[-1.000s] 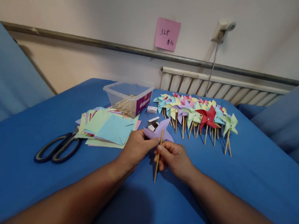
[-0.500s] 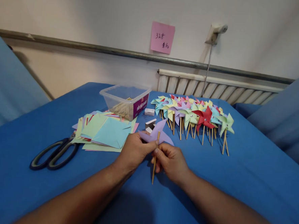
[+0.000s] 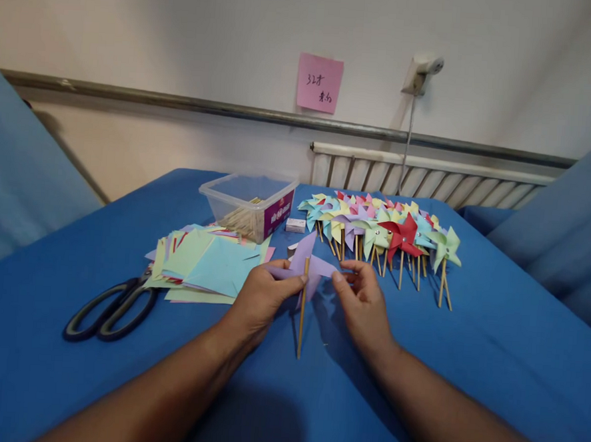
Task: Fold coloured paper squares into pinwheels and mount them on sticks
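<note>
A purple paper pinwheel (image 3: 302, 255) with a thin wooden stick (image 3: 301, 321) is held in front of me, the stick nearly upright. My left hand (image 3: 266, 292) is closed on it, thumb pressed against the upper stick and fingers behind the paper. At the tip of the pinwheel's right blade is my right hand (image 3: 363, 302), thumb and index finger parted and fingers slightly curled. Whether it touches the blade I cannot tell for sure. Behind the pinwheel, a small open box (image 3: 291, 249) is mostly hidden.
Finished pinwheels (image 3: 404, 238) lie in rows at the back right. A clear plastic tub (image 3: 216, 206) of wooden sticks stands behind a pile of coloured paper (image 3: 213, 262). Dark-handled scissors (image 3: 112, 310) lie at the left. A small white box (image 3: 295, 226) sits beside the tub.
My right hand has let go of the stick and moved right, to the blade's tip. The purple blades have turned; my left hand still holds the pinwheel.
</note>
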Demonstrator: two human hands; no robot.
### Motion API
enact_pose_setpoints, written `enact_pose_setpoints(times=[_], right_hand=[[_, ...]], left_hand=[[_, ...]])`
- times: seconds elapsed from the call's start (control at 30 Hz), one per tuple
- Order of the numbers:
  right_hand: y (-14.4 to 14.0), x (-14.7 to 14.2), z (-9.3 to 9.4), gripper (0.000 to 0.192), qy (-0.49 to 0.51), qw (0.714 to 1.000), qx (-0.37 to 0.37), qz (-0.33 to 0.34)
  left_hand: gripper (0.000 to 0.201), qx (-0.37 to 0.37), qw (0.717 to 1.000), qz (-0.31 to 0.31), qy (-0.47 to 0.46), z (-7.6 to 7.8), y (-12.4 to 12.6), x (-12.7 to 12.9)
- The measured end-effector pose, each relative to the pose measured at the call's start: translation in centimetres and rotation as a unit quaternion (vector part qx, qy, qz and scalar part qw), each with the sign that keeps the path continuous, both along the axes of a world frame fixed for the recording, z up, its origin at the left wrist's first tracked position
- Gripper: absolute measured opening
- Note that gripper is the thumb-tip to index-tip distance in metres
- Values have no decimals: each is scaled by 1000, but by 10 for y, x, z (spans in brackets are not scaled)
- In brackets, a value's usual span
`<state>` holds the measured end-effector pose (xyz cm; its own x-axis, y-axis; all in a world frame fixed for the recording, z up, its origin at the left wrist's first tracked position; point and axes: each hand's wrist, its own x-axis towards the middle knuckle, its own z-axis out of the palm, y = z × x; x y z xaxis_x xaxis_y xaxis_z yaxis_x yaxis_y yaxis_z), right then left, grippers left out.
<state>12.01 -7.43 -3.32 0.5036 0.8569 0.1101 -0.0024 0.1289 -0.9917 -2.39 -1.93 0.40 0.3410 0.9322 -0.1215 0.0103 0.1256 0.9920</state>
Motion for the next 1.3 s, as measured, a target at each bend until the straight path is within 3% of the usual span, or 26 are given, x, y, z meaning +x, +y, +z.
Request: enact_pose_setpoints(times=[0.1,0.27,0.33,0.67,1.3], right_hand=[[4,10,7,37,30,999,18,-3],[6,9,9,32,48,989,-7,141],[6,7,7,30,50,985,-17,166],[9,12,6,35,78,987,-46,133],[12,17,4,34,38,989,-26,140]], left_hand=[[25,-21,999,-25,-21,-2,-1,1],[23,-39,998,-50,-6,-6,-5,4],[25,-52,996,-66,-7,-6,-6,5],[20,42,984,-158,71,-10,-12,7],[24,-2,976,-192,106,-14,-11,5]])
